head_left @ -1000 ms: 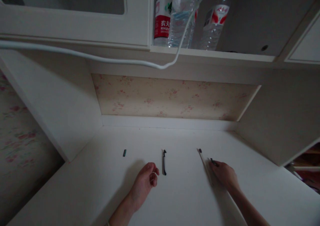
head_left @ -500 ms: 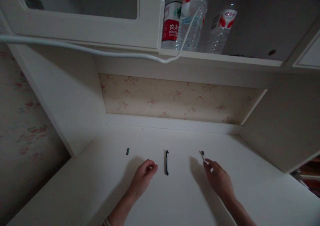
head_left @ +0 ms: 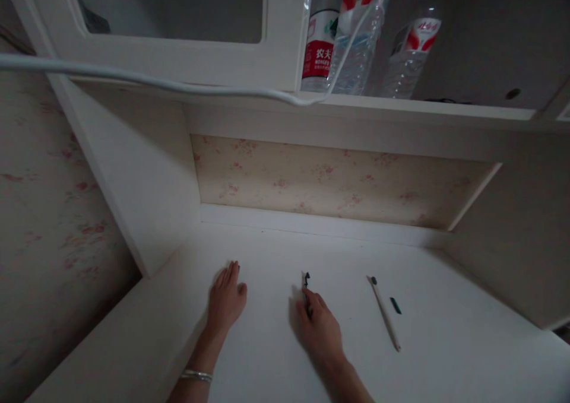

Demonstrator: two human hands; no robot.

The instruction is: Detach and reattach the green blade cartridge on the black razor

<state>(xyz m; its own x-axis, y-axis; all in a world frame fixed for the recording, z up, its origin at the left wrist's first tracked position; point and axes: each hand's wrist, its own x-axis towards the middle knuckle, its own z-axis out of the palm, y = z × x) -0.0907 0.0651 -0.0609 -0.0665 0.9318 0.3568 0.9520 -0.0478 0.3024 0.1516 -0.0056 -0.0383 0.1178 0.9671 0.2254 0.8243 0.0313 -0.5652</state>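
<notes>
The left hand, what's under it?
A small dark piece peeks out on the thumb side of the left hand, on the white tabletop. The hand covers the rest, so the piece's whole shape can't be seen, nor anything beneath the palm.

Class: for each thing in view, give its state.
Left hand: palm down over small dark item
Small dark item: mostly covered
Right hand: touching slim black item
Slim black item: partly covered
Pale stick: lying uncovered
Green strip: beside pale stick
Bottles: standing
Cable: hanging slack
Cabinet door: seemingly shut
</notes>
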